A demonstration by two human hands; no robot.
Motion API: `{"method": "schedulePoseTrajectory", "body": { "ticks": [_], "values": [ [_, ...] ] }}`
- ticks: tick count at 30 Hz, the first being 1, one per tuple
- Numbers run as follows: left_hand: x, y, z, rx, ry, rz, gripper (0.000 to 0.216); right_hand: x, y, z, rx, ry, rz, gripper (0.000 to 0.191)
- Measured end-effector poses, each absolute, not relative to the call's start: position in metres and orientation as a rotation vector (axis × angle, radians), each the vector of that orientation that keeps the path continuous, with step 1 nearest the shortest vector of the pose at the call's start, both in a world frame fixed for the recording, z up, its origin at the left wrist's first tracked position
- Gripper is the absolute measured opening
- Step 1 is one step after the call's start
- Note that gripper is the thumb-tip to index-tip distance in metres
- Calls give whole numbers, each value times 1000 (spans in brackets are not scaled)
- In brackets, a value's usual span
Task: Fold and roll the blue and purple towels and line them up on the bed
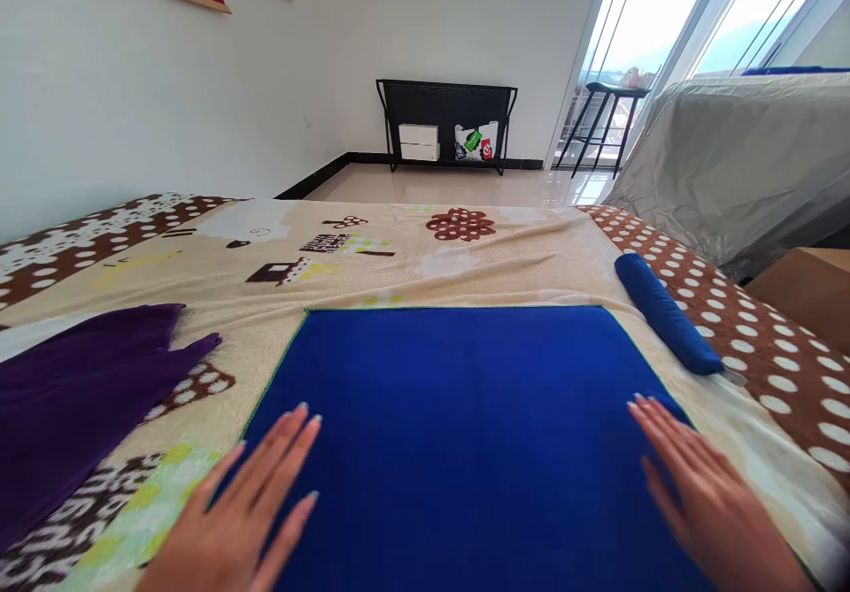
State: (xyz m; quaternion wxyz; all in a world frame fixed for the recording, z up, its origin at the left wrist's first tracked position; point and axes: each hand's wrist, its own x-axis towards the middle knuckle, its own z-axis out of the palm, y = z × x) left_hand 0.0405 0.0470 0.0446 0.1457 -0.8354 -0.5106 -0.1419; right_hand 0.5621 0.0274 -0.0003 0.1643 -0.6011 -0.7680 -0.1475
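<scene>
Pressing flat, the left hand [249, 508] and right hand [707, 495] lie palms down, fingers spread open, gripping nothing, on the blue towel's [458, 415] near corners. That towel lies spread across the patterned blanket [412, 251], a rolled blue towel [668, 313] just beside its right edge.

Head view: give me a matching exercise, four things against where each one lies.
Things:
1. flat blue towel
2. rolled blue towel
3. purple cloth
4. black rack

Places:
a. against the white wall
b. on the brown dotted border, right side
c. far left on the blanket
d. spread flat under the left hand and right hand

Pairs: 1-d, 2-b, 3-c, 4-a.
</scene>
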Motion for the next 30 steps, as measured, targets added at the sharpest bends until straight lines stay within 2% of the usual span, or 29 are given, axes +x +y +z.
{"method": "schedulePoseTrajectory", "body": {
  "ticks": [4,7,10,14,20,30],
  "values": [
    [129,39,62,-2594,-995,-332,68,467,24,30,-1243,-2533,-395,77],
    [167,47,61,-2745,-784,-301,81,432,33,43,-1045,-2634,-381,81],
    [184,57,54,-2872,-829,-240,95,423,41,44,-1021,-2656,-315,83],
    [195,60,36,-2972,-962,-179,97,423,45,28,-1059,-2661,-155,79],
    [196,59,16,-3038,-949,-171,95,426,42,7,-1097,-2691,31,85],
    [197,60,16,-3021,-951,-152,98,427,41,10,-1096,-2743,-81,77]
  ]
}}
